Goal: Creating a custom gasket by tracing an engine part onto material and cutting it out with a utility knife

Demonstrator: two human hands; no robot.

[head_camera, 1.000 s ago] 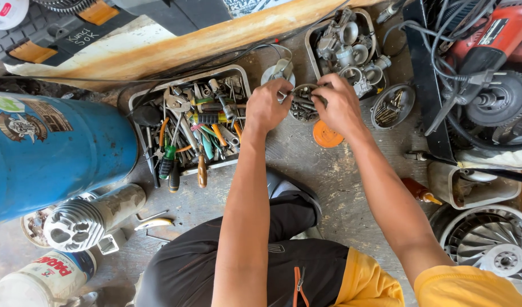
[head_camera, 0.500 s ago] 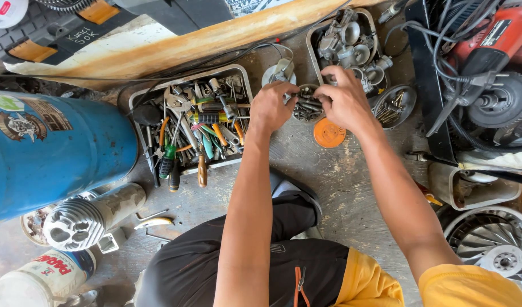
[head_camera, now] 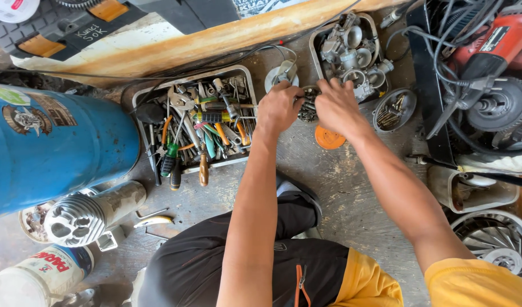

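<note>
Both hands meet upper centre: left hand (head_camera: 279,108) & right hand (head_camera: 336,105) clamped on small dark metal part (head_camera: 308,106), held between them, above floor, right of tool tray (head_camera: 137,98).

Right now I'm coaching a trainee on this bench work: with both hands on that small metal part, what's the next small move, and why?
Probably steady the small metal part with the left hand while the right hand works it. Both hands pinch it just above the concrete floor, beside the tray of metal parts, and little of it shows between them.
</note>
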